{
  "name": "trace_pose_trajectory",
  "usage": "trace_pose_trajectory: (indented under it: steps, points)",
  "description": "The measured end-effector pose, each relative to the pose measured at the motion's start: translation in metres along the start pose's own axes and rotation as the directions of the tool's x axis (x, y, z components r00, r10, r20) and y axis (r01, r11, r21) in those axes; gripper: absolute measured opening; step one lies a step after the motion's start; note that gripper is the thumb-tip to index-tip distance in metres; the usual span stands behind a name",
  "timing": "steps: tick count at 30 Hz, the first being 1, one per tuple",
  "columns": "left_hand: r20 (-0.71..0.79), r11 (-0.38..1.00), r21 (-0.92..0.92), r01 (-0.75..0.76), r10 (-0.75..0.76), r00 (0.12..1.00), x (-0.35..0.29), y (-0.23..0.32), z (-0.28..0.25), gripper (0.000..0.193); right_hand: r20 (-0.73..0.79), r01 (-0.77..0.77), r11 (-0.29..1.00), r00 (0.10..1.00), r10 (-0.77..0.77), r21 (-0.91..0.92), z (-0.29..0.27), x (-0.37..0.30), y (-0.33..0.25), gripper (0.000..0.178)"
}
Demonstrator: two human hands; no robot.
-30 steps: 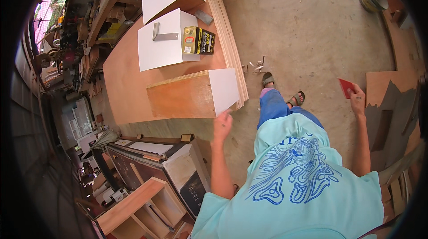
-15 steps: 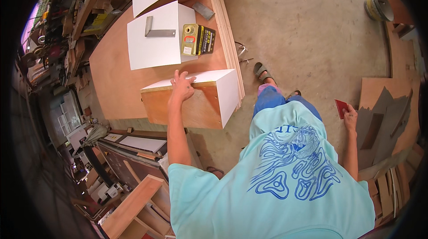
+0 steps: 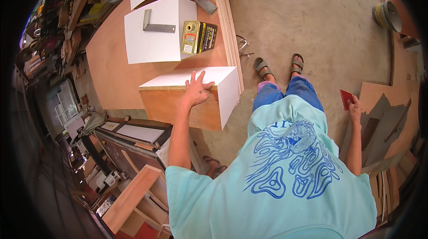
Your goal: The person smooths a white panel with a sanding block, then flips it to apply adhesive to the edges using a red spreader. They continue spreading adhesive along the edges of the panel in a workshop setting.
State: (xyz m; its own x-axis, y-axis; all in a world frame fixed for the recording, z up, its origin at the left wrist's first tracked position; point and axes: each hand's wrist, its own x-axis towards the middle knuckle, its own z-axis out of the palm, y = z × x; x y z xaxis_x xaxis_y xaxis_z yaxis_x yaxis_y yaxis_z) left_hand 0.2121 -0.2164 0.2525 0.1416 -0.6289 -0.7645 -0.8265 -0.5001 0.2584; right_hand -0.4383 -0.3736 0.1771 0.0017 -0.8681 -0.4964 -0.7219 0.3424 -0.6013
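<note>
My left hand (image 3: 198,91) rests with spread fingers on the top edge of a box-like piece (image 3: 180,107) with a white top, a white end and a bare brown wooden side. Out to the right, my right hand (image 3: 355,110) grips a thin red flat piece (image 3: 345,98), whose exact kind I cannot make out. Beyond the box, a metal try square (image 3: 159,28) lies on a white panelled piece (image 3: 136,42). A yellow and black rectangular can (image 3: 199,37) stands beside the square. A small grey block (image 3: 205,4) lies farther off.
Stacked plywood sheets (image 3: 111,83) bear these pieces. A clamp-like metal tool (image 3: 243,45) sits by their edge. At right are a bucket (image 3: 387,16) and a board (image 3: 383,118) smeared grey. A wooden frame (image 3: 133,196) and a dark cabinet (image 3: 129,149) stand at lower left.
My left hand has shifted right along the box's top edge, its fingers still spread. My right hand keeps the red piece. More of both sandalled feet shows now.
</note>
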Motion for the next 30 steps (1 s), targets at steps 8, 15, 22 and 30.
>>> trace_pose_trajectory:
  steps: [8, 15, 22, 30]
  points:
    - [-0.229, 0.995, -0.068, -0.076, 0.059, 0.972, -0.057, 0.058, 0.029, 0.054, -0.008, 0.118, 0.993, 0.993, -0.118, -0.012, -0.052, 0.099, 0.002, 0.015]
    - [-0.513, 0.855, -0.477, 0.202, -0.457, 0.726, -0.164, 0.055, 0.071, 0.059, 0.203, 0.286, 0.955, 0.942, -0.267, -0.072, -0.039, 0.198, -0.013, 0.021]
    - [-0.321, 0.286, -0.945, -0.157, -0.730, 0.603, -0.207, 0.013, 0.150, 0.072, 0.378, 0.480, 0.849, 0.845, -0.379, -0.222, 0.006, 0.211, -0.162, 0.025]
    - [-0.339, 0.234, -0.933, -0.271, -0.826, 0.452, -0.188, -0.076, 0.152, 0.079, 0.318, 0.544, 0.808, 0.825, -0.467, -0.227, 0.064, 0.161, -0.192, 0.023]
